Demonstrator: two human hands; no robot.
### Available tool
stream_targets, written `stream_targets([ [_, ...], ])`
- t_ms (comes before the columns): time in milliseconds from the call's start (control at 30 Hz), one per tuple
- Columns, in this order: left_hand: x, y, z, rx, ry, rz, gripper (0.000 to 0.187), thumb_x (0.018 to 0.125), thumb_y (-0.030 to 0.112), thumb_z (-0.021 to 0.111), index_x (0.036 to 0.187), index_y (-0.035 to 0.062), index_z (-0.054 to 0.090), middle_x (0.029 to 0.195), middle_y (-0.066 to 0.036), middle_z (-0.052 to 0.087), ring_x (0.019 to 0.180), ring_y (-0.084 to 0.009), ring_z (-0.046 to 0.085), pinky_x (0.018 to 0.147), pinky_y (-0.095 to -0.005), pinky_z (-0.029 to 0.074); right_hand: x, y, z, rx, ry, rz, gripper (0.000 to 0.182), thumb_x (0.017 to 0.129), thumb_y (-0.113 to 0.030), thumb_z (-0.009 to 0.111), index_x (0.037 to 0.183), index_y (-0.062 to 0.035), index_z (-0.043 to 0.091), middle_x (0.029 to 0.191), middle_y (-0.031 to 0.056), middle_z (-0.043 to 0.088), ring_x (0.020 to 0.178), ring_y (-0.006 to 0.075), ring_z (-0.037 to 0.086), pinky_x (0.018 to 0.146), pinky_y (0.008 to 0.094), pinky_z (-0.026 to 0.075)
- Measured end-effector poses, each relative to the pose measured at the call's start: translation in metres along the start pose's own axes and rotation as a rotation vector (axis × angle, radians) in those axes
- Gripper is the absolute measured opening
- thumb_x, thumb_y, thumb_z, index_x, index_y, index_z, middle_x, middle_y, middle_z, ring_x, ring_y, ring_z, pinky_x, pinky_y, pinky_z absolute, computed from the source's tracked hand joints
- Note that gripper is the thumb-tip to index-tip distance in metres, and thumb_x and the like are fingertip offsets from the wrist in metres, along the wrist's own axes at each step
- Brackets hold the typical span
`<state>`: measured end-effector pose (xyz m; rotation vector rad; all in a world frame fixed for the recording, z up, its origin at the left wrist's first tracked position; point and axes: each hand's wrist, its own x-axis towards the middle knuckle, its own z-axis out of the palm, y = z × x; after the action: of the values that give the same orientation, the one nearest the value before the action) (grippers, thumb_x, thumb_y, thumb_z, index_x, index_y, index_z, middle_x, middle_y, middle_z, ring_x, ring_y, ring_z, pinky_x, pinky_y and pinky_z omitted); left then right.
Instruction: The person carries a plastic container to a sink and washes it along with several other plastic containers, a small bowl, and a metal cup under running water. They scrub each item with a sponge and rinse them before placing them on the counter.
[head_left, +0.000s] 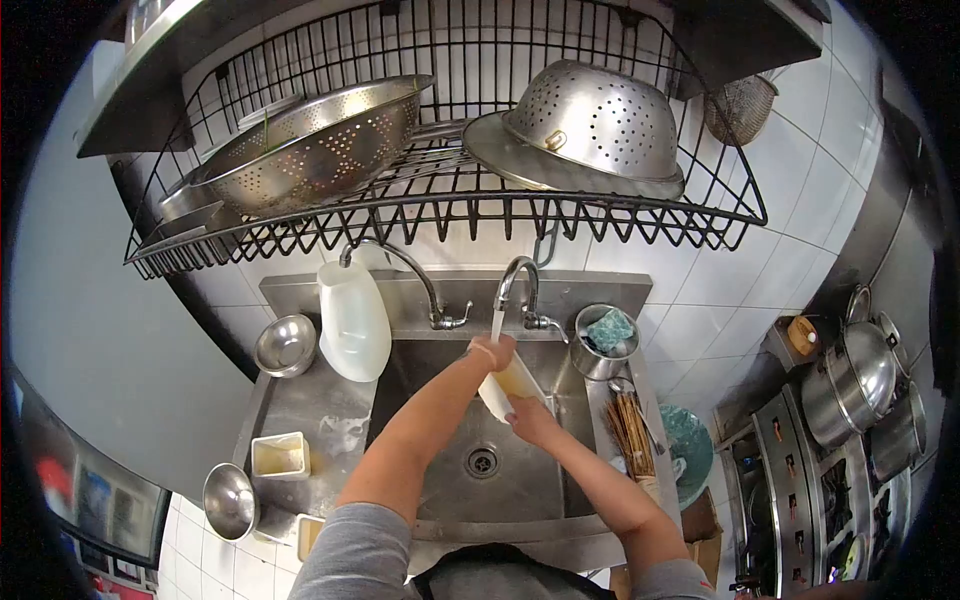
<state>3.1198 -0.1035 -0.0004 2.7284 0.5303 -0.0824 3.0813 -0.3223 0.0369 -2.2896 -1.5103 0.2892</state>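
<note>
Over the sink basin (440, 400), a white plastic container (494, 398) is tilted beneath the running right-hand tap (519, 275). Its inside looks yellowish. My left hand (493, 352) is closed at the container's far end, right by the stream of water. At the near end, my right hand (532, 420) grips the rim, its fingers partly hidden. Below them the drain (482, 462) shows in the basin floor.
A white jug (354, 320), steel bowls (286, 346) and a small white tub (281, 456) stand on the left. To the right are a steel pot (604, 362) and wooden sticks (628, 435). Colanders (320, 145) sit on a wire rack (440, 205) overhead.
</note>
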Motion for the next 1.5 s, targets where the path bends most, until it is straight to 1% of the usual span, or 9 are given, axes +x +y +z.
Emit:
stream_targets([
  [200,-0.054,0.038,-0.051,-0.231,0.065,0.026,0.028,0.080,0.019,0.049,0.103,0.0098,0.060,0.104,-0.014,0.060,0.101,-0.0323,0.056,0.085,-0.0402,0.046,0.042,0.012,0.005,0.835,0.197,0.205,0.026,0.083,-0.021,0.057,0.095,0.0012,0.060,0.088,0.0103,0.062,0.078,0.0221,0.058,0.067,0.0339,0.043],
  [267,-0.057,0.028,-0.028,-0.087,0.378,0.240,0.025,0.081,0.020,0.048,0.099,0.0075,0.060,0.099,-0.016,0.060,0.097,-0.0326,0.057,0.082,-0.0422,0.046,0.060,0.017,0.013,1.005,0.234,0.265,0.022,0.086,-0.016,0.050,0.094,0.0020,0.060,0.087,0.0048,0.061,0.080,0.0144,0.055,0.065,0.0326,0.043],
  [433,-0.125,0.058,-0.050,-0.047,0.475,0.176,0.034,0.088,0.027,0.041,0.082,0.0020,0.062,0.093,-0.022,0.060,0.090,-0.0379,0.057,0.088,-0.0469,0.040,0.090,0.001,0.009,1.547,0.233,0.513,0.022,0.087,-0.010,0.044,0.098,0.0028,0.057,0.094,0.0110,0.059,0.082,0.0204,0.056,0.069,0.0364,0.045],
  [567,-0.182,0.049,-0.057,0.162,0.720,0.358,0.053,0.081,0.032,0.056,0.122,0.0011,0.041,0.128,-0.021,0.037,0.116,-0.0368,0.038,0.100,-0.0450,0.029,0.107,-0.011,-0.007,1.654,0.079,0.614,0.022,0.088,-0.011,0.042,0.100,0.0011,0.055,0.099,0.0136,0.056,0.086,0.0259,0.056,0.074,0.0437,0.046],
  [700,-0.185,0.019,-0.059,0.245,0.522,0.438,0.089,0.068,0.041,0.068,0.133,0.0017,0.020,0.131,-0.020,0.027,0.120,-0.0371,0.029,0.101,-0.0424,0.028,0.126,-0.015,-0.011,1.965,-0.137,0.718,0.027,0.092,-0.019,0.037,0.107,-0.0016,0.050,0.098,0.0165,0.055,0.093,0.0285,0.055,0.082,0.0466,0.044],
  [833,-0.162,0.013,-0.068,0.234,0.315,0.296,0.097,0.061,0.042,0.074,0.132,-0.0002,0.023,0.126,-0.020,0.032,0.113,-0.0359,0.035,0.099,-0.0418,0.031,0.110,-0.031,-0.033,1.906,-0.560,0.409,0.027,0.090,-0.023,0.045,0.109,-0.0050,0.051,0.098,0.0136,0.057,0.095,0.0266,0.055,0.084,0.0432,0.045],
  [1033,-0.109,0.018,-0.055,0.067,0.091,0.507,0.080,0.058,0.039,0.077,0.121,0.0026,0.042,0.118,-0.017,0.042,0.107,-0.0354,0.042,0.094,-0.0410,0.036,0.076,-0.014,-0.040,1.306,-0.211,0.330,0.030,0.088,-0.024,0.052,0.109,-0.0023,0.051,0.104,0.0084,0.058,0.092,0.0212,0.059,0.077,0.0394,0.049],
  [1400,-0.122,0.059,-0.032,-1.087,0.415,0.344,0.075,0.068,0.033,0.075,0.127,0.0020,0.040,0.116,-0.014,0.050,0.108,-0.0215,0.049,0.091,-0.0326,0.039,0.063,0.022,-0.074,1.879,0.119,0.543,0.028,0.091,-0.017,0.040,0.107,0.0039,0.049,0.103,0.0195,0.058,0.096,0.0323,0.058,0.084,0.0441,0.047],
  [1500,-0.141,0.048,-0.013,-1.436,0.364,0.023,0.075,0.072,0.037,0.072,0.130,0.0032,0.038,0.123,-0.014,0.047,0.112,-0.0198,0.046,0.092,-0.0334,0.038,0.080,0.016,-0.055,2.113,0.170,0.545,0.028,0.091,-0.018,0.039,0.107,0.0037,0.049,0.102,0.0202,0.058,0.095,0.0321,0.058,0.086,0.0439,0.046],
])
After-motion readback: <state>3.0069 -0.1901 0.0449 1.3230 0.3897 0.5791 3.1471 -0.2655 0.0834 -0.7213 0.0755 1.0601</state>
